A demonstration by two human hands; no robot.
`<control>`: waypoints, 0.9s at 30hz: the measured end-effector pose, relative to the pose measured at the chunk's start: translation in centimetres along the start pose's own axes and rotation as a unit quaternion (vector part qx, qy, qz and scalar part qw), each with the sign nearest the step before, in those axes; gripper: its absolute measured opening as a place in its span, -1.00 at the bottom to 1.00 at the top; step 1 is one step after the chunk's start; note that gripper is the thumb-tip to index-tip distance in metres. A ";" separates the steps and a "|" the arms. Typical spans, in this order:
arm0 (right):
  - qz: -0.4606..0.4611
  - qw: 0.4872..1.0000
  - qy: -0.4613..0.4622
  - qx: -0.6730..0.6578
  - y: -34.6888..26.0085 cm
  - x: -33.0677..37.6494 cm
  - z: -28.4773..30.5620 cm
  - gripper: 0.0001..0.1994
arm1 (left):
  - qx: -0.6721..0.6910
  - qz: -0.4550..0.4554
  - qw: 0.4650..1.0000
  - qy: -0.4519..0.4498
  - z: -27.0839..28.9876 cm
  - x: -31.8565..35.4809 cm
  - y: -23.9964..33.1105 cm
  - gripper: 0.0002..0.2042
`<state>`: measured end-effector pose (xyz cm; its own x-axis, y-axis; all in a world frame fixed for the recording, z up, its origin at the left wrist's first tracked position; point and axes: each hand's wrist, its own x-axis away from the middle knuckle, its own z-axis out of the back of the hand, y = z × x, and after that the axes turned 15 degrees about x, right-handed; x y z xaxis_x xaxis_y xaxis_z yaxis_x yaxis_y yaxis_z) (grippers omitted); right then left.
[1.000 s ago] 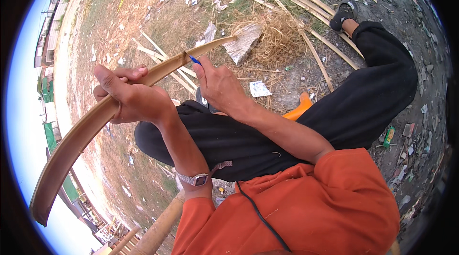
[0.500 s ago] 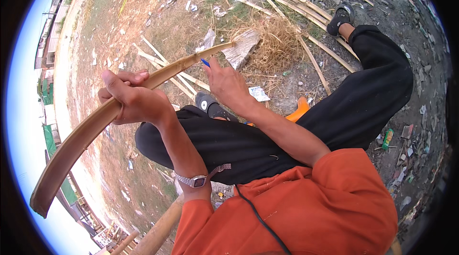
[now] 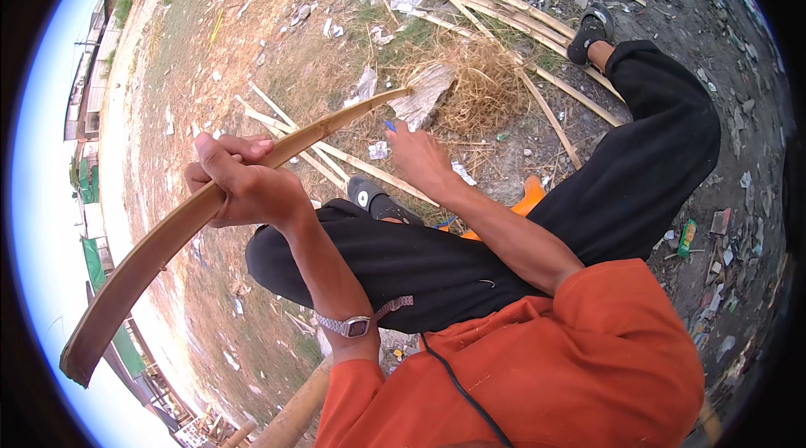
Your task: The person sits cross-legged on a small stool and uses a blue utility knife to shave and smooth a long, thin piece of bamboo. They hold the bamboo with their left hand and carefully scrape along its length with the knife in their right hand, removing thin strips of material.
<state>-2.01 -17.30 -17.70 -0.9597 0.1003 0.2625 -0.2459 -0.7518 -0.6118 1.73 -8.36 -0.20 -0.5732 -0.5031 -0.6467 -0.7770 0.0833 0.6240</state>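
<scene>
A long split bamboo strip (image 3: 138, 284) slants across the left side, its wide end at the lower left and its narrow tip near the middle. My left hand (image 3: 262, 188) is wrapped round it partway along. Just beyond my left knee, my right hand (image 3: 421, 164) is closed on a small tool with a blue end (image 3: 389, 125); the rest of that tool is hidden in the fingers. The blue end sits a short way from the strip's narrow part, apart from it. Behind the strip's tip lies a crumpled pale sheet (image 3: 430, 89).
A heap of fibrous shavings (image 3: 483, 83) lies beyond my right hand. Several long bamboo strips (image 3: 512, 15) rest on the ground under my right foot (image 3: 593, 28). More thin strips (image 3: 294, 130) lie at the left. An orange object (image 3: 531, 196) is between my legs; litter covers the ground.
My right hand has moved right and slightly toward me, taking the blue end away from the strip. The bamboo strip and my left hand have shifted only a little.
</scene>
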 end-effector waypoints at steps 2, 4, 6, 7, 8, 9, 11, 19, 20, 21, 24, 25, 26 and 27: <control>-0.002 1.000 -0.001 -0.010 -0.9 0.4 0.7 -0.70 | 0.002 0.002 1.000 0.014 0.0 -0.2 -0.1 -0.65; 0.014 1.000 -0.004 -0.007 -1.2 0.8 1.8 -0.68 | 0.005 0.001 1.000 0.020 0.3 -0.7 -0.4 -0.66; 0.022 1.000 -0.003 -0.003 -1.4 1.1 3.5 -0.68 | 0.011 -0.001 1.000 0.017 0.8 -1.0 -0.6 -0.69; 0.024 1.000 -0.003 -0.001 -1.4 1.1 4.5 -0.69 | 0.014 -0.002 1.000 0.008 1.0 -1.0 -0.7 -0.68; 0.025 1.000 -0.003 0.001 -1.7 1.1 5.4 -0.69 | 0.016 -0.004 1.000 -0.001 1.1 -1.1 -0.6 -0.67; 0.029 0.999 0.036 -0.016 -2.1 1.3 6.3 -0.73 | 0.020 -0.004 1.000 -0.010 1.1 -1.0 -0.5 -0.66; 0.072 0.994 0.020 -0.075 -3.5 2.3 8.1 -0.75 | 0.035 -0.004 0.998 -0.056 1.4 -0.8 -0.5 -0.66; 0.088 0.989 0.087 -0.078 -2.4 0.9 2.6 -0.79 | 0.070 0.014 0.993 -0.098 0.3 -0.3 -0.3 -0.66; 0.092 0.989 0.080 -0.083 -2.2 1.0 2.6 -0.79 | 0.068 0.016 0.993 -0.098 0.4 -0.2 -0.2 -0.66; 0.092 0.989 0.072 -0.086 -2.3 1.3 3.1 -0.79 | 0.067 0.020 0.993 -0.098 0.5 -0.2 -0.3 -0.66; 0.120 0.982 0.096 -0.114 -4.5 2.5 4.3 -0.79 | 0.076 0.014 0.991 -0.110 0.1 0.1 -0.2 -0.65; 0.110 0.983 0.097 -0.110 -4.0 2.1 3.8 -0.80 | 0.078 0.017 0.991 -0.110 0.1 0.1 -0.2 -0.65; 0.102 0.985 0.098 -0.096 -3.2 1.7 3.0 -0.80 | 0.079 0.020 0.991 -0.109 0.2 0.1 -0.2 -0.65; 0.095 0.987 0.102 -0.083 -2.7 1.3 2.9 -0.80 | 0.083 0.021 0.990 -0.110 0.2 -0.1 -0.2 -0.65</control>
<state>-2.25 -17.04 -13.53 -0.9939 0.1092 -0.0134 -0.0618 -0.6549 -0.7532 1.89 -8.19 -0.38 -0.6344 -0.2978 -0.7134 -0.7730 0.2495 0.5833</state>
